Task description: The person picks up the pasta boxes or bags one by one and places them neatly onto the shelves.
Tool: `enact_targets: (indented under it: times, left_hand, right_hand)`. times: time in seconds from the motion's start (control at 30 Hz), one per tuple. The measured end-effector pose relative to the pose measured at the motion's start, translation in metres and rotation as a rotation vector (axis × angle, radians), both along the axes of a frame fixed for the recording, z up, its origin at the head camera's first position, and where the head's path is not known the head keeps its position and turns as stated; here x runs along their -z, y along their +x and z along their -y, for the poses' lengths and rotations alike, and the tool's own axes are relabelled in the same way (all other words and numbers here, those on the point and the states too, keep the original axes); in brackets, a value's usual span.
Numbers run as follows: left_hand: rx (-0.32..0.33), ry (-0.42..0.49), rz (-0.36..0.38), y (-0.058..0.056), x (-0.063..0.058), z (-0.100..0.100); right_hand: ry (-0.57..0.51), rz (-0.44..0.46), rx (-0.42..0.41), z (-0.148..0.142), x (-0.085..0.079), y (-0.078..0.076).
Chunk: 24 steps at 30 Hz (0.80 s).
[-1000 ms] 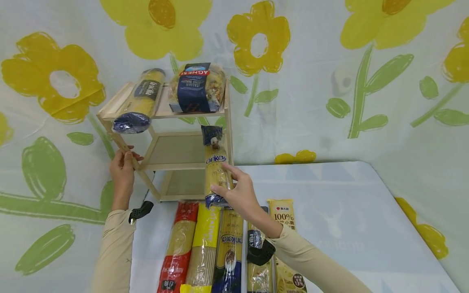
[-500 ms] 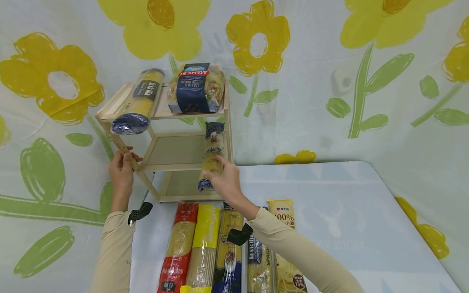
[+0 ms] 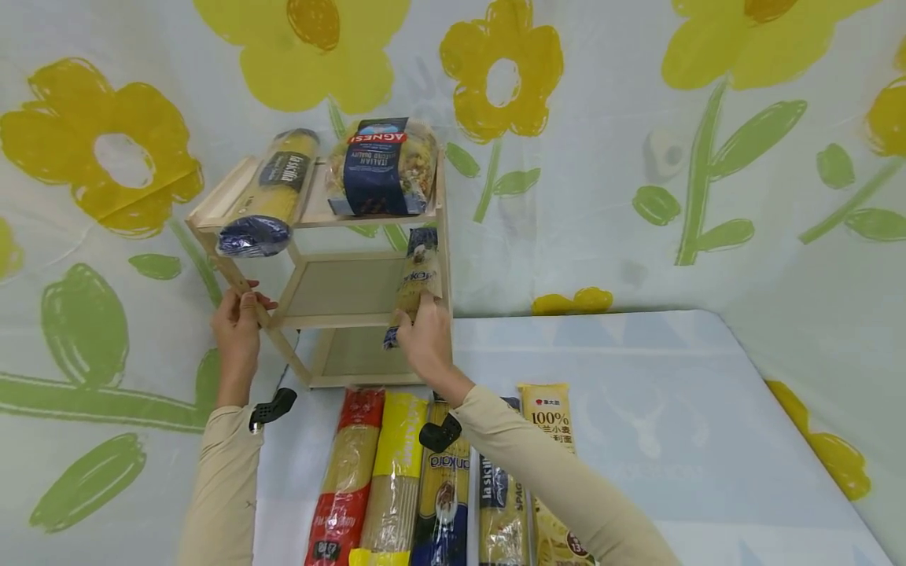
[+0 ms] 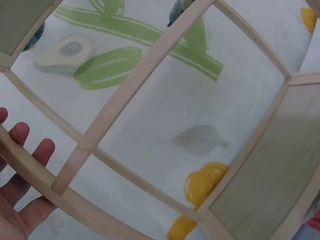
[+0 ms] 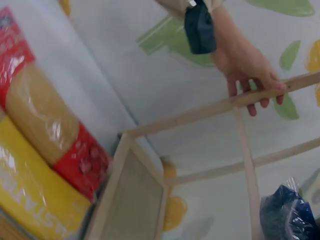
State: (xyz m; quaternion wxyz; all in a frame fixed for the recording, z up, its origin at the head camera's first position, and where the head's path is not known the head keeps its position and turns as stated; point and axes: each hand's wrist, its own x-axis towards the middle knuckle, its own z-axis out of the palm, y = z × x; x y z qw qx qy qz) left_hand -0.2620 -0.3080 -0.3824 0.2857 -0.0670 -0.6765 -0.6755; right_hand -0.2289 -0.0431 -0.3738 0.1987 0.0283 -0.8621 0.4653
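My right hand (image 3: 425,334) grips a packet of Ankara spaghetti (image 3: 419,271) with dark blue ends. The packet leans at the right side of the rack's middle shelf (image 3: 343,287), its far end inside under the top board and its near end over the front edge. My left hand (image 3: 237,318) holds the left front post of the wooden rack (image 3: 244,283); the left wrist view shows its fingers (image 4: 44,150) curled round the wood. In the right wrist view, a dark blue packet end (image 5: 287,215) shows at the lower right.
On the top board lie a La Sicilia spaghetti packet (image 3: 276,185) and an Agnesi pasta bag (image 3: 382,169). Before the rack lie a red packet (image 3: 347,472), a yellow packet (image 3: 396,448), another Ankara packet (image 3: 442,487) and more, partly behind the right sleeve (image 3: 538,472).
My right hand has carried the Ankara packet up and deeper into the rack, from in front of it to the middle shelf's right side. The left hand stays on the post.
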Motion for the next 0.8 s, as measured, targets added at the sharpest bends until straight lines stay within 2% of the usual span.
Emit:
enact_targets:
  times: [0.13,0.4,0.53,0.67,0.8]
  left_hand:
    - [-0.011,0.008,-0.022,0.0,0.0,0.001]
    - [0.009,0.026,0.0,0.001,0.002,0.0]
    - [0.001,0.027,0.024,0.003,0.003,0.0]
    - [-0.011,-0.006,0.03,0.003,0.003,-0.001]
    - [-0.017,-0.03,0.029,0.002,0.001,-0.003]
  right_hand:
    - [0.182,-0.012,-0.01,0.001,-0.002,-0.004]
    - [0.427,-0.01,0.036,-0.008,-0.001,-0.01]
    - [0.528,0.01,-0.017,-0.017,-0.004,-0.003]
    - [0.533,-0.031,-0.132,-0.032,-0.011,0.008]
    - [0.453,-0.049,-0.26,-0.052,-0.016,0.015]
